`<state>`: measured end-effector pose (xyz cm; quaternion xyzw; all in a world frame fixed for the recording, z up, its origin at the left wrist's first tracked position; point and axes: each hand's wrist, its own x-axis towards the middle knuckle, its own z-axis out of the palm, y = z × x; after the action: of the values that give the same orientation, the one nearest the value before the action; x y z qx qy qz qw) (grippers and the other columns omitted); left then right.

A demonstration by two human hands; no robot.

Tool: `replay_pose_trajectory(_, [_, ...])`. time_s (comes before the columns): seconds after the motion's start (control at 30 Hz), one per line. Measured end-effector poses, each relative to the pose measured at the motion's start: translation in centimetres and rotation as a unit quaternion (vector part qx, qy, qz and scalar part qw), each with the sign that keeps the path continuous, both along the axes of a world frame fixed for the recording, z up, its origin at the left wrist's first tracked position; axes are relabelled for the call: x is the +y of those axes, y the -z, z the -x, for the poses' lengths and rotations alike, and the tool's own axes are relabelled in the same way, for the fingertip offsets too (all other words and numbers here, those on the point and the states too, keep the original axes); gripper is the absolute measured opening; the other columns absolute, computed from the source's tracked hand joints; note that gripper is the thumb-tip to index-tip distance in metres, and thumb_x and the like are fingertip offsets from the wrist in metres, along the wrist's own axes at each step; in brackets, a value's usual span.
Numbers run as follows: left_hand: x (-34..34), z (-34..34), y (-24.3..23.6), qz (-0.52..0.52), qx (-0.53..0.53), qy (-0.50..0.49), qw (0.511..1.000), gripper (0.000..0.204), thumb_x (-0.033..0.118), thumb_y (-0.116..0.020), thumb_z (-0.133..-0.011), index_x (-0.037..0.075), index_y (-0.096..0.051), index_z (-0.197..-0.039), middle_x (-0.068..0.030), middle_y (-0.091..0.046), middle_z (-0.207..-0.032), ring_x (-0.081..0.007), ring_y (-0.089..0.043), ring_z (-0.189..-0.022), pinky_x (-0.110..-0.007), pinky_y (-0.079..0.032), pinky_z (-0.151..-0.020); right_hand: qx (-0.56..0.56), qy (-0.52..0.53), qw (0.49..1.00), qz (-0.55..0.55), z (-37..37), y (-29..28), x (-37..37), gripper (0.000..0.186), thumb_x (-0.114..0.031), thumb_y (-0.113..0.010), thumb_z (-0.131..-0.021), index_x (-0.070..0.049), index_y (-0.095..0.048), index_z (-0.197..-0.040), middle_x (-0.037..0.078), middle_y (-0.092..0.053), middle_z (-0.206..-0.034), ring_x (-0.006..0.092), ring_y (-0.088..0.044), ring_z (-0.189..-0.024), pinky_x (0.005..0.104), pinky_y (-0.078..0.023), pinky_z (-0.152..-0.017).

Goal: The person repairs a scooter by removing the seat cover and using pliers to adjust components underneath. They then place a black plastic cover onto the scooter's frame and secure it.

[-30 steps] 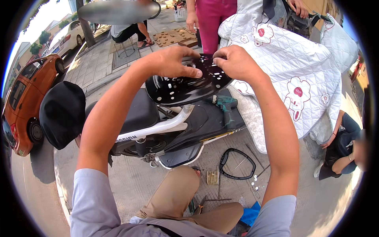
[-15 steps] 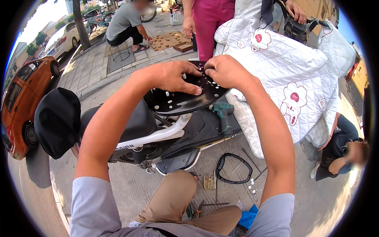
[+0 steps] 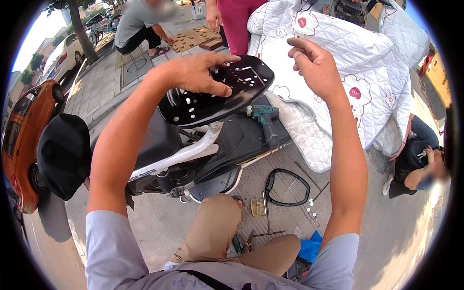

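Observation:
My left hand (image 3: 200,75) lies over a glossy black plate (image 3: 193,115) dotted with holes and slots. Its thumb and index finger are spread apart on the plate; the other fingers are partly hidden. The plate sits above a white tube (image 3: 205,142) of a scooter. Raised to the right of the plate, my right hand (image 3: 314,67) is in front of a white quilted cover (image 3: 377,63). Its index finger is stretched out and the others loosely bent, with nothing visible between them. A teal and black cordless drill (image 3: 267,121) rests on the scooter's footboard.
On the ground lie a black ring-shaped frame (image 3: 288,202), a small yellowish box (image 3: 258,207), several white washers (image 3: 311,209), rods, pliers (image 3: 248,240) and a blue bag (image 3: 309,249). People are nearby: one seated at a board game (image 3: 186,41), one in pink trousers (image 3: 237,26), one at right (image 3: 416,154).
My right hand has left the plate and moved right, its fingers loosening from a pinch. My left hand stays on the plate. The whole view has shifted slightly.

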<state>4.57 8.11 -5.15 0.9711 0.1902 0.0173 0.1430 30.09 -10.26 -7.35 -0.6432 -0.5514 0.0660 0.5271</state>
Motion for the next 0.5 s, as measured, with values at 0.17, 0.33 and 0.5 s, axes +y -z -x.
replay_pose_trajectory(0.17, [-0.7, -0.3, 0.6, -0.101, 0.019, -0.023, 0.994, 0.066, 0.045, -0.068, -0.094, 0.030, -0.055, -0.156, -0.0110, -0.054, -0.145, -0.0312, -0.056, -0.134, -0.038, -0.043, -0.114, 0.219, 0.088, 0.972, -0.013, 0.6, 13.0, -11.9, 0.031, -0.009, -0.060, -0.100, 0.000, -0.072, -0.127, 0.006, -0.075, -0.103, 0.0079, -0.061, -0.073, 0.0246, -0.051, -0.066])
replay_pose_trajectory(0.33, [-1.2, -1.9, 1.4, -0.083, 0.017, 0.010, 0.996, 0.056, 0.014, -0.050, -0.097, 0.017, -0.061, -0.152, -0.0088, -0.056, -0.143, -0.0218, -0.056, -0.125, -0.033, -0.043, -0.110, 0.394, 0.198, 0.897, 0.035, 3.3, 28.0, -21.6, 0.028, -0.008, -0.059, -0.100, 0.000, -0.073, -0.123, 0.005, -0.074, -0.100, 0.0067, -0.059, -0.069, 0.0237, -0.049, -0.060])
replay_pose_trajectory(0.5, [-0.3, -2.2, 1.1, -0.021, -0.007, -0.020, 1.000, 0.054, 0.008, -0.049, -0.096, 0.010, -0.064, -0.148, -0.0089, -0.054, -0.156, -0.0214, -0.050, -0.142, -0.033, -0.033, -0.120, 0.436, 0.270, 0.857, 0.049, 2.4, 39.3, -28.7, 0.032, -0.013, -0.058, -0.101, 0.001, -0.072, -0.126, 0.002, -0.072, -0.099, 0.0052, -0.055, -0.065, 0.0226, -0.045, -0.057])
